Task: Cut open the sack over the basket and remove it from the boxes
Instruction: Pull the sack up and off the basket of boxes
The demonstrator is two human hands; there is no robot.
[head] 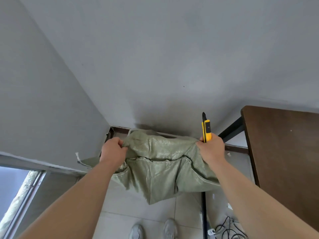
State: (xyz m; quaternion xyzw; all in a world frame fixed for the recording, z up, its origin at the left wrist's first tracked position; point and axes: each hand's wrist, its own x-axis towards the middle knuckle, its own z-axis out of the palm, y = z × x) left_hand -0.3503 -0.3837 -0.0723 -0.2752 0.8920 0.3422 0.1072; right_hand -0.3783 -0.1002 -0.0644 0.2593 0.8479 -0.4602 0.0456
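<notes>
- Sack (pixel 160 163): green woven, held up in the air between both hands, sagging below them, stitched hem across its middle, lowest corner hanging toward the floor.
- Left hand (pixel 113 149): fingers curled, pinching the sack's upper left edge.
- Right hand (pixel 211 150): fingers curled round the sack's upper right edge and a knife (pixel 206 129) together.
- Knife: yellow and black, sticking straight up above the right hand.
- Table (pixel 283 152): dark brown top, just right of the right hand, black legs under it.
- Floor (pixel 120 219): pale tiles below the sack.
- Shoes (pixel 136 231): two grey ones, below the hands.
- Cables (pixel 227 228): black tangle, low right by a table leg.
- Window (pixel 15 190): low left of the left arm.
</notes>
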